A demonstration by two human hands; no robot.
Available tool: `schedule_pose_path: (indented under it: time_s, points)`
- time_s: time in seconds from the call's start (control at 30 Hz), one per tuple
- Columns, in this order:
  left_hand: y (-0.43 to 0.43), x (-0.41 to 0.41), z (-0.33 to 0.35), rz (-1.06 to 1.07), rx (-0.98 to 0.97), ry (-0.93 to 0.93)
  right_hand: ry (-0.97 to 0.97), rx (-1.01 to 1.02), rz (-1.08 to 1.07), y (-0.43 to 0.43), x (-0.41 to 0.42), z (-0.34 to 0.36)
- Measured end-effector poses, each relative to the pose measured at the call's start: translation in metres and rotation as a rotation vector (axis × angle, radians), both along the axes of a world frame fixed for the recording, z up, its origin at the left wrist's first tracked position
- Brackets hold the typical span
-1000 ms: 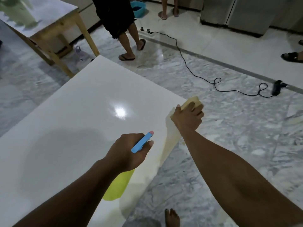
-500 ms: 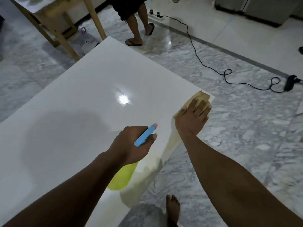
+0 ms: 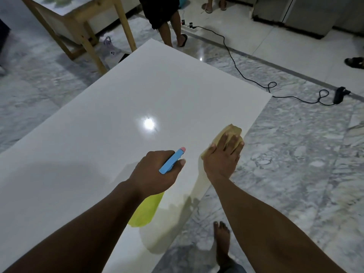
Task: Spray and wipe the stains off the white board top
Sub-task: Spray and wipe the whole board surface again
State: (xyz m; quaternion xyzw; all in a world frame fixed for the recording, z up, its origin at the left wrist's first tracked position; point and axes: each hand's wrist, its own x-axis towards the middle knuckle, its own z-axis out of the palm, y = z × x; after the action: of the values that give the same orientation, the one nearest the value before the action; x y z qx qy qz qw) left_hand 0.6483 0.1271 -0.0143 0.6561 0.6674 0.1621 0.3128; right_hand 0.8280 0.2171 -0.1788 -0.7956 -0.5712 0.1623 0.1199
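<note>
Left hand (image 3: 157, 172): fingers curled round the spray bottle (image 3: 146, 210) neck, blue nozzle (image 3: 172, 160) aimed toward 1 o'clock; right hand (image 3: 221, 156): fingers extended flat, pressing the yellow cloth (image 3: 231, 131) onto the white board top (image 3: 118, 107) at its 3 o'clock edge.

Grey-veined marble floor (image 3: 295, 174) gives way, past a dark strip, to plain pale tiles (image 3: 285, 42). A wooden table (image 3: 89, 50) stands at the far left, with a small lilac-and-white object (image 3: 109, 48) on the floor beneath it (too blurred to name). A person in dark shorts (image 3: 157, 14) stands beside the table, one black sandal (image 3: 183, 40) visible. A black cable (image 3: 229, 51) snakes across the floor to a black plug block (image 3: 339, 94). Grey cabinets (image 3: 295, 10) line the far wall. Another black sandal (image 3: 354, 63) shows at the right edge, a bare foot (image 3: 221, 239) at the bottom
</note>
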Motion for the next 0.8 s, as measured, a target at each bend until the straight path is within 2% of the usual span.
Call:
schedule_pose_path:
  time_s: [0.27, 0.37, 0.47, 0.53, 0.6, 0.63, 0.73, 0.77, 0.8]
  points:
    - [-0.097, -0.057, 0.002, -0.031, 0.015, -0.013, -0.104, 0.065, 0.094, -0.142, -0.068, -0.001]
    - [-0.121, -0.068, 0.003, -0.011, 0.003, -0.048, 0.012, 0.047, 0.096, -0.189, -0.092, 0.004]
    - [-0.138, -0.071, 0.004, -0.023, -0.009, -0.042, 0.046, -0.111, 0.157, -0.223, -0.098, 0.015]
    - [-0.145, -0.068, 0.006, -0.036, -0.016, -0.034, 0.142, -0.150, 0.179, -0.218, -0.083, 0.035]
    - [-0.146, -0.062, 0.013, -0.060, -0.027, -0.035, 0.366, -0.229, 0.137, -0.199, -0.061, 0.062]
    - [-0.145, -0.057, 0.017, -0.077, -0.033, -0.037, 0.541, -0.239, 0.037, -0.186, -0.049, 0.084]
    - [-0.134, -0.039, 0.030, -0.129, -0.041, -0.031, 1.386, -0.293, -0.310, -0.158, -0.018, 0.142]
    - [-0.128, -0.031, 0.033, -0.148, -0.038, -0.027, 1.634, -0.293, -0.368, -0.153, -0.008, 0.155]
    - [-0.122, -0.023, 0.034, -0.168, -0.041, -0.026, 1.802, -0.294, -0.419, -0.148, 0.003, 0.159]
